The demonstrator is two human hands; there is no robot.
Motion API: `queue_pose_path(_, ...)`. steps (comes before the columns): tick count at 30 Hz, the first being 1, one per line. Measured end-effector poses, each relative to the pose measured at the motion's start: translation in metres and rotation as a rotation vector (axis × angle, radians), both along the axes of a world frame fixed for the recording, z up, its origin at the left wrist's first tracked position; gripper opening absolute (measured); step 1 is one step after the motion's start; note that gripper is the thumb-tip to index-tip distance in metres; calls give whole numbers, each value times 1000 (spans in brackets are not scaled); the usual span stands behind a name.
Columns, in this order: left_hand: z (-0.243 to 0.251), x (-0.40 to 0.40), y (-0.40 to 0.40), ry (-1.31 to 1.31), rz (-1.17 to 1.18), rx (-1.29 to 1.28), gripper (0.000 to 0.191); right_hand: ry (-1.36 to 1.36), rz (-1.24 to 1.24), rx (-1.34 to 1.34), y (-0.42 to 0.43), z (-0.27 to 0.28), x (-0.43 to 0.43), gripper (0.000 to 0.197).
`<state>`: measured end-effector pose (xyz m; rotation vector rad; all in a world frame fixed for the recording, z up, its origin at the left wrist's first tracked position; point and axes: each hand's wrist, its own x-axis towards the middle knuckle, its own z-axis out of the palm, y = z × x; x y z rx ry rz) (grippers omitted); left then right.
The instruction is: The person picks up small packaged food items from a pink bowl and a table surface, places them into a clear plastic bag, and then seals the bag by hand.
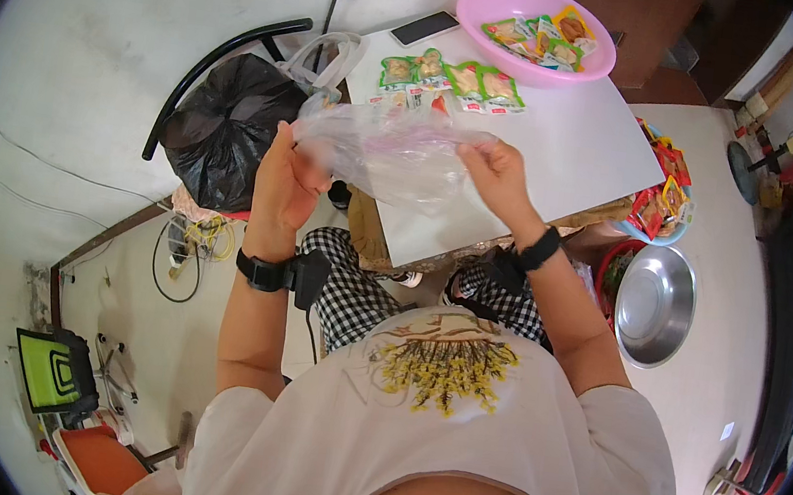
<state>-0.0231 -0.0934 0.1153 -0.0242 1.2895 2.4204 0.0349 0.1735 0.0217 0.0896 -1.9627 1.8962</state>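
Note:
A clear plastic bag (406, 164) is stretched between my two hands above the near part of the white tabletop (570, 142). My left hand (294, 181) grips its left end, with the fingers partly blurred. On the other side, my right hand (496, 178) pinches the bag's right edge between thumb and fingers. Behind the bag, several small vacuum-packed food pouches (466, 83) with green borders lie on the table; the bag covers part of the nearest ones. A pink plastic basin (477, 18) at the table's far end holds several more pouches.
A smartphone (425, 28) lies by the basin. Left of the table, a black plastic bag (234, 126) rests against a chair's curved black armrest (193, 67). To the right stand a blue basin (665, 238) of red packets and a steel bowl (654, 306) leaning over a red basin (606, 271).

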Motion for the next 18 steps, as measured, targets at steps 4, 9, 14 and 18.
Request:
queue_pose_path(4,-20,-13,-12,362,16,-515,46,-50,123,-90,20,12,8,15)
queue_pose_path(9,-26,-19,1,598,-52,-493,61,-84,176,-106,24,34,24,15)
queue_pose_path(14,-25,-26,7,467,-78,-355,65,-69,169,-38,24,32,27,17)
queue_pose_path(18,-31,-36,3,480,-242,-357,48,-70,150,17,32,22,27,17)
